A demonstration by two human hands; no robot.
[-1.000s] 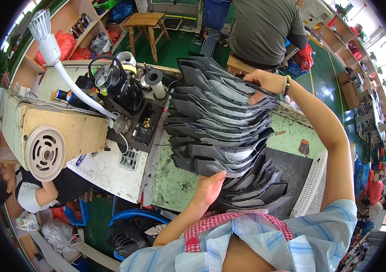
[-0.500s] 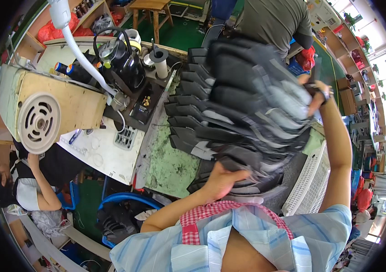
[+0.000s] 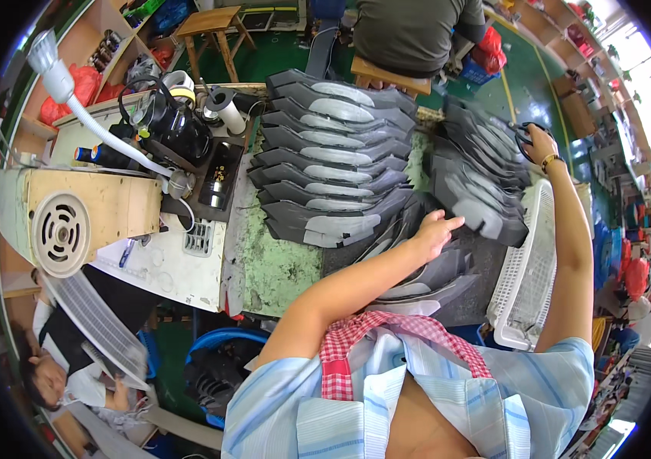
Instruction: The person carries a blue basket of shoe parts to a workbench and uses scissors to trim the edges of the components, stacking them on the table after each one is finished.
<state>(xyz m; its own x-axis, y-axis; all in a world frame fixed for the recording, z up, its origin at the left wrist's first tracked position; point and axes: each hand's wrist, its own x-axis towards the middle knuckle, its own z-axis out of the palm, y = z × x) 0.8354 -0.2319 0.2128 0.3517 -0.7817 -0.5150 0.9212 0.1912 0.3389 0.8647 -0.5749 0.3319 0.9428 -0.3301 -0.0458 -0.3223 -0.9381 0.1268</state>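
A bundle of overlapping dark grey cut pieces, like shoe uppers with pale grey patches [image 3: 484,172], lies at the right of the work surface. My left hand [image 3: 434,233] is at its near-left edge, fingers stretched out and apart, gripping nothing I can see. My right hand [image 3: 543,145] is beyond the bundle's right side, closed on the black loop handles of what look like scissors [image 3: 522,139]; their blades are hard to make out. Left of the bundle, a fanned row of similar pieces [image 3: 337,153] lies on the green-stained bench [image 3: 279,275]. More loose pieces [image 3: 448,275] lie below my left hand.
A white plastic basket [image 3: 522,268] stands beside my right forearm. At left are a lamp with a bendy neck [image 3: 103,130], a wooden machine box [image 3: 111,199] and a black jug-like container [image 3: 176,126]. A blue tub [image 3: 226,344] holds dark pieces. Other people sit nearby.
The bundle, blurred and raised over the row before, now lies to the right, uncovering the row. My left hand has moved right and up; my right hand stays at the far right.
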